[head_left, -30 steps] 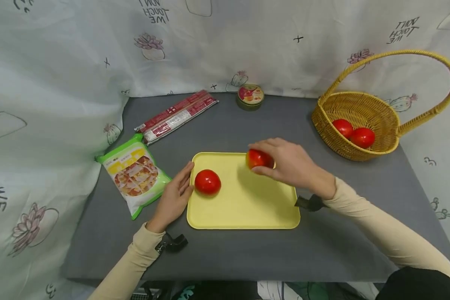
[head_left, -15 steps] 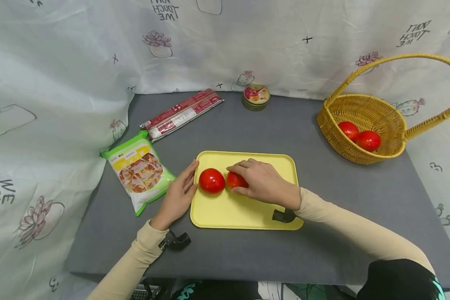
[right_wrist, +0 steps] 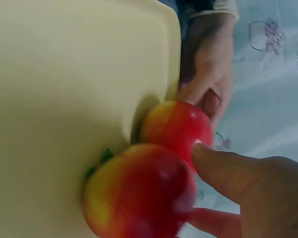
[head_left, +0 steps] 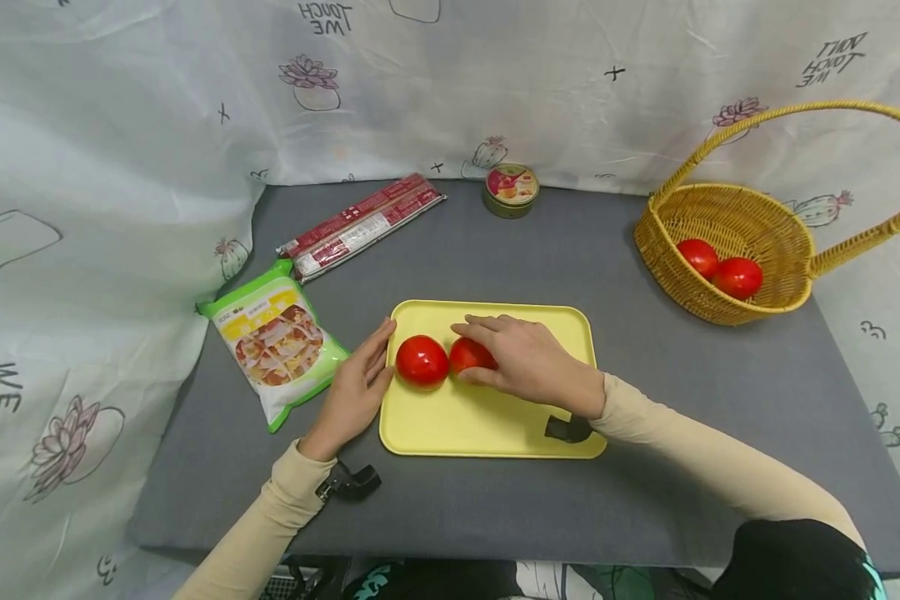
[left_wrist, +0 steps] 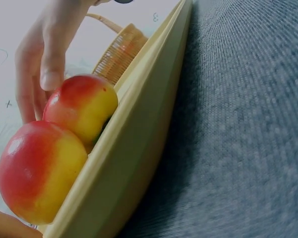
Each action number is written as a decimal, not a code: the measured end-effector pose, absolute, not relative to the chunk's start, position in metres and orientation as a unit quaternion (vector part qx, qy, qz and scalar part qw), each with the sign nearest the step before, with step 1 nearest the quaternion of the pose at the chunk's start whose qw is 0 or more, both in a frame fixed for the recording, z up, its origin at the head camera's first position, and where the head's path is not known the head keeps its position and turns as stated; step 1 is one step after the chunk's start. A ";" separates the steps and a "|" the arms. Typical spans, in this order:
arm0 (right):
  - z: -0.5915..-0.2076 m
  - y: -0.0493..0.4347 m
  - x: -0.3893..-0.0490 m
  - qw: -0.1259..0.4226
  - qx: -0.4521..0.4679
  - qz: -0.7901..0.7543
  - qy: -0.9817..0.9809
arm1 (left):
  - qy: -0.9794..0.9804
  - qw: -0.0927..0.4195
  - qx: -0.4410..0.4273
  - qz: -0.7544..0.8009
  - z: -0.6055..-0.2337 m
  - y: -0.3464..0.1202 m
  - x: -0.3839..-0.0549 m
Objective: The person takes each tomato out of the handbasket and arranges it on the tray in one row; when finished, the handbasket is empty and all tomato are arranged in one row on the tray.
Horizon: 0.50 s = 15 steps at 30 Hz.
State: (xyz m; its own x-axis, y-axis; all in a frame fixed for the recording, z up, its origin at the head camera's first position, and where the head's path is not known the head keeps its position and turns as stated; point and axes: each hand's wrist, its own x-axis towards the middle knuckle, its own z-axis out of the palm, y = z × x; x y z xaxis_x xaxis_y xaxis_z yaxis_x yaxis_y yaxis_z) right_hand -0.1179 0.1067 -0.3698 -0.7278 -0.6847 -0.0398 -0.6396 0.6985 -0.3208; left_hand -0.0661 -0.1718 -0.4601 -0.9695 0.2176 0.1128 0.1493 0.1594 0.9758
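Note:
Side by side at the left of the yellow tray (head_left: 495, 437) lie two red-and-yellow apples, which look plain red from above. My right hand (head_left: 528, 362) is over the right apple (head_left: 470, 356), its thumb and fingers loosely spread about the top. In the right wrist view the thumb (right_wrist: 228, 171) stands slightly off this apple (right_wrist: 144, 193), whose green leaf shows. The left apple (head_left: 422, 362) touches or nearly touches it. My left hand (head_left: 354, 392) rests along the tray's left rim with its fingers straight.
A yellow wicker basket (head_left: 663, 267) with a tall handle holds two more red fruits at the right. At the left are a green-and-white food bag (head_left: 281, 342) and a red flat packet (head_left: 363, 225). A round tin (head_left: 511, 190) stands at the back by the curtain.
My right hand has carried its apple left and down onto the tray, beside the other apple. Over the last half second its fingers have loosened slightly. The left hand has stayed at the rim.

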 end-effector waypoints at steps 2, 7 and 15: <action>-0.362 0.117 -0.121 0.072 -0.348 -0.154 0.922 | 0.761 0.029 0.122 0.637 -0.460 -0.171 -0.067; -0.331 0.164 -0.143 0.038 -0.291 -0.163 0.942 | 0.767 0.034 0.118 0.629 -0.459 -0.169 -0.067; -0.285 0.279 -0.196 0.025 -0.145 -0.181 0.972 | 0.770 0.047 0.104 0.628 -0.458 -0.171 -0.066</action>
